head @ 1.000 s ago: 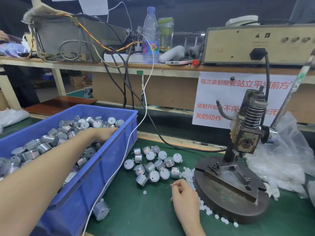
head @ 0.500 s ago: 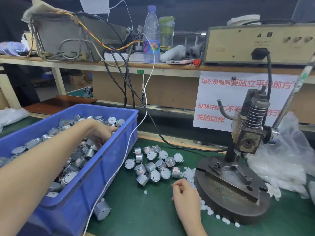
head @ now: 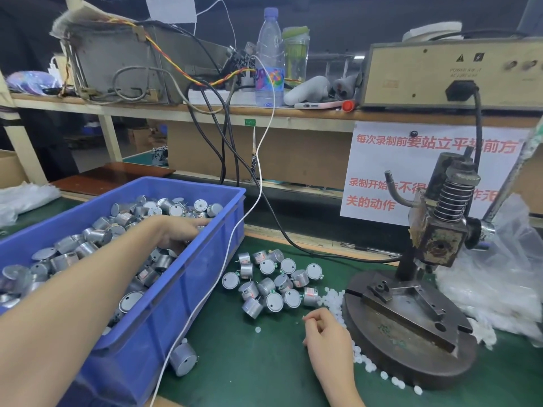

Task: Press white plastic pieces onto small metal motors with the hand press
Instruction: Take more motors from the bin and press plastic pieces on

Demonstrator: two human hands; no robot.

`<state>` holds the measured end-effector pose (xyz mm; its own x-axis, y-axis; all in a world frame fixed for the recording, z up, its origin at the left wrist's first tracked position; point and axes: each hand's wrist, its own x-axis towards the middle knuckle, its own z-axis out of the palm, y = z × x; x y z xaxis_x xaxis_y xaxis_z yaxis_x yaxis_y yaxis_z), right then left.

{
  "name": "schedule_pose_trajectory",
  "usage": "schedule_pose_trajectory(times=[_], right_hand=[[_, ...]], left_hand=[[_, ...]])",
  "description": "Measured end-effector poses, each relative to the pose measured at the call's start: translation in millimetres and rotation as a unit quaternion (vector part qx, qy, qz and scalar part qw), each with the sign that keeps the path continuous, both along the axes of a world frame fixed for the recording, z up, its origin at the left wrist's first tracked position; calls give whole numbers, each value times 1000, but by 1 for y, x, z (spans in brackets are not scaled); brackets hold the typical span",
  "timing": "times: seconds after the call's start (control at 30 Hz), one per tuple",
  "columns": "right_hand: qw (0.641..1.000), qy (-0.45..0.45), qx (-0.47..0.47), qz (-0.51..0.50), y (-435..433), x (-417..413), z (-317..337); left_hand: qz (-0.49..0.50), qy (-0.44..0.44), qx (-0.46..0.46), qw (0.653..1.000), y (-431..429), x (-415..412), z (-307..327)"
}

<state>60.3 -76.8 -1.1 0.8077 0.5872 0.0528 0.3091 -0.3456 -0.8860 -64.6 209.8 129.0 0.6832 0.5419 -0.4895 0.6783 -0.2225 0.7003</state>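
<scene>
Two hands. Lower centre: right hand [head: 326, 333] resting on the green mat [head: 264, 371], curled, thumb against forefinger; impossible to tell whether pinching anything. Touching it on the right: white plastic pieces [head: 333, 298], too many to count, strewn along the base of the one hand press [head: 411, 327]. Just above: about sixteen loose motors [head: 273, 284]. Left of centre: left hand [head: 179, 233], palm down on the heaped motors [head: 88, 245] in the single blue bin [head: 152, 342]; grip hidden.

My motors [head: 266, 286] are shiny smooth metal; bin [head: 188, 292] is glossy plastic. Press [head: 411, 333] is rough, rusty metal on matt mat [head: 258, 362].
</scene>
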Motion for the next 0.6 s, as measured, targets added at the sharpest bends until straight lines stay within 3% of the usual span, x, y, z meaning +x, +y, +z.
schedule_pose_trajectory(times=[0.33, 0.5, 0.6], right_hand=[[1000, 9, 5, -3, 1, 0, 0], [1000, 12, 5, -4, 1, 0, 0], [1000, 12, 0, -1, 1, 0, -1]], left_hand=[[80, -129, -89, 984, 6, -12, 10], [228, -278, -169, 918, 2, -13, 26], [242, -357, -183, 884, -13, -6, 40]])
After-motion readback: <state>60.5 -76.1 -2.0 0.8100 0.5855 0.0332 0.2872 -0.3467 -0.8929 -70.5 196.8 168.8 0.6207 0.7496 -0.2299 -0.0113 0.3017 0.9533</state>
